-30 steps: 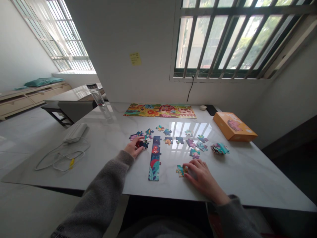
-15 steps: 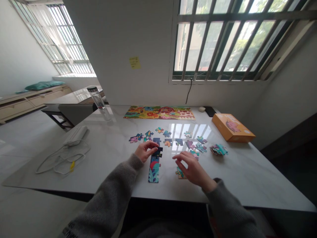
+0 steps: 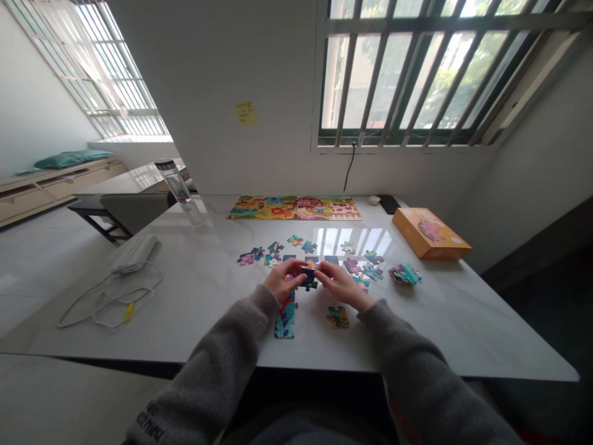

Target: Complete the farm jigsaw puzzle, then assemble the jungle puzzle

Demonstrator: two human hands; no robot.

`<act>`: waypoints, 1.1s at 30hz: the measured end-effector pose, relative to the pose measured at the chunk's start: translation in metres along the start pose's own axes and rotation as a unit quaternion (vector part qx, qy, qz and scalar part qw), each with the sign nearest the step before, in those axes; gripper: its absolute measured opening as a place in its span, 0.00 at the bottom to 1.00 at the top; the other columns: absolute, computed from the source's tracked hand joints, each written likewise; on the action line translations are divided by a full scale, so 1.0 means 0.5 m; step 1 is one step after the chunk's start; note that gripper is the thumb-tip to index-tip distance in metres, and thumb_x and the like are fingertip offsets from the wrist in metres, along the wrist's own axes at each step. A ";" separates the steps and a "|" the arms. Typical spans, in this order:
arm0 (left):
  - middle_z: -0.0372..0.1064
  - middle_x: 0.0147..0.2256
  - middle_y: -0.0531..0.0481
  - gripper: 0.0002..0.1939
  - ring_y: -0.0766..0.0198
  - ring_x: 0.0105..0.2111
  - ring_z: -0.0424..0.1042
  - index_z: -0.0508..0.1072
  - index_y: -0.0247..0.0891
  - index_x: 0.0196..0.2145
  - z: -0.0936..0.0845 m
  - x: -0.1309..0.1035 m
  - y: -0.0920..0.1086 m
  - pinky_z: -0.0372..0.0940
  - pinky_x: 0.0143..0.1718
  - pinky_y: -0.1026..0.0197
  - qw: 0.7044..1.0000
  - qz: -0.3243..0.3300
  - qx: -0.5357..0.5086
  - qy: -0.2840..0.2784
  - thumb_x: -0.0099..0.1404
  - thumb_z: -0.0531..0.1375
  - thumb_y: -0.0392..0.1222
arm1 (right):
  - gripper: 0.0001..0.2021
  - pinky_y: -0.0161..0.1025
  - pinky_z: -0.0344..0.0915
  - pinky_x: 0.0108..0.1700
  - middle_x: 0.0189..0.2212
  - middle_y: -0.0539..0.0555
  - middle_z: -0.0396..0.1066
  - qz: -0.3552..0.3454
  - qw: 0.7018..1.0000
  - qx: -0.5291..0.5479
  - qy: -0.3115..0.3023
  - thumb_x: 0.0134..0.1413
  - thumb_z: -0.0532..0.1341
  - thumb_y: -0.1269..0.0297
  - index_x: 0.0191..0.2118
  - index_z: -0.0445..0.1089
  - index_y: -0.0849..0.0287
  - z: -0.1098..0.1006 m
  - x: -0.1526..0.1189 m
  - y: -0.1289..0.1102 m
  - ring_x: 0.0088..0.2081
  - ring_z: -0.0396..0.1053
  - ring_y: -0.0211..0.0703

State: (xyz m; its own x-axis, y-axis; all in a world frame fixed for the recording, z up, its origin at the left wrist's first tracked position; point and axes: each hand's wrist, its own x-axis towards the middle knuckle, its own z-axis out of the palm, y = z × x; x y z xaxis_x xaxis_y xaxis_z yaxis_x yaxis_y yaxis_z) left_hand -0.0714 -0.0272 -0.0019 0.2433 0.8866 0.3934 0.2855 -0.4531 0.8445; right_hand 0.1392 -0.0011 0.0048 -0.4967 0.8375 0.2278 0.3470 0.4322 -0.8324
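Note:
A dark puzzle piece (image 3: 308, 279) is raised over the table between my two hands. My left hand (image 3: 283, 279) pinches its left side, and the fingers of my right hand (image 3: 340, 284) are closed on its right side. Beneath my left hand lies a joined strip of puzzle pieces (image 3: 285, 318) in teal and red, its upper part hidden by the hand. To the right of the strip sits a loose green and orange piece (image 3: 338, 317). Several more loose pieces (image 3: 372, 272) are scattered in an arc beyond my hands, some partly covered by them.
A finished picture strip (image 3: 294, 209) lies by the wall. At the right are a stack of pieces (image 3: 405, 274), an orange box (image 3: 430, 233) and a black phone (image 3: 389, 204). A glass bottle (image 3: 173, 181), a white device (image 3: 134, 253) and its cable (image 3: 95, 316) are on the left.
My right hand has moved left and up and taken hold of the dark piece's right side. My left hand has shifted slightly right with the piece, which has turned. The view has shifted a little.

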 end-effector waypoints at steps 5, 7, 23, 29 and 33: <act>0.68 0.44 0.44 0.17 0.58 0.41 0.70 0.72 0.38 0.52 -0.022 -0.011 0.004 0.68 0.48 0.53 0.973 0.139 0.182 0.024 0.65 0.59 0.38 | 0.15 0.37 0.56 0.32 0.24 0.47 0.62 0.011 0.999 -0.024 0.024 0.64 0.54 0.53 0.30 0.62 0.56 -0.013 -0.006 0.017 0.27 0.59 0.39; 0.68 0.44 0.44 0.20 0.57 0.42 0.69 0.70 0.37 0.54 -0.037 -0.010 0.001 0.67 0.49 0.52 0.966 0.152 0.207 0.044 0.64 0.59 0.37 | 0.15 0.36 0.55 0.32 0.23 0.47 0.62 0.017 0.998 -0.036 0.039 0.64 0.53 0.53 0.30 0.62 0.56 -0.015 -0.007 0.026 0.28 0.59 0.39; 0.69 0.48 0.43 0.28 0.50 0.49 0.67 0.70 0.41 0.56 -0.011 -0.015 -0.012 0.63 0.54 0.47 0.957 0.151 0.248 -0.014 0.58 0.66 0.43 | 0.22 0.36 0.56 0.29 0.22 0.47 0.62 0.052 0.997 0.047 0.022 0.61 0.55 0.42 0.28 0.62 0.57 0.003 -0.006 0.012 0.26 0.60 0.38; 0.68 0.48 0.42 0.26 0.51 0.48 0.67 0.70 0.40 0.56 -0.017 -0.014 -0.019 0.64 0.53 0.48 0.956 0.154 0.249 -0.002 0.61 0.66 0.43 | 0.22 0.36 0.57 0.28 0.21 0.46 0.62 0.066 0.995 0.071 0.003 0.60 0.56 0.41 0.28 0.62 0.57 0.006 -0.005 0.013 0.24 0.59 0.37; 0.68 0.46 0.43 0.24 0.50 0.48 0.68 0.71 0.41 0.52 -0.021 -0.011 -0.023 0.64 0.53 0.48 0.958 0.142 0.248 -0.001 0.58 0.68 0.45 | 0.15 0.37 0.62 0.31 0.26 0.49 0.66 0.024 0.998 0.042 0.026 0.63 0.55 0.50 0.34 0.65 0.57 0.006 -0.011 0.007 0.28 0.65 0.40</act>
State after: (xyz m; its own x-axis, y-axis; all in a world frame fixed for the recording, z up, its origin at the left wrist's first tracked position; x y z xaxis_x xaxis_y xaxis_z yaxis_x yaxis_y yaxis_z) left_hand -0.0858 -0.0258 -0.0097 0.3780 0.7203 0.5816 0.6132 -0.6654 0.4257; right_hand 0.1409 -0.0049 -0.0009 -0.4390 0.8734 0.2107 0.3000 0.3636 -0.8819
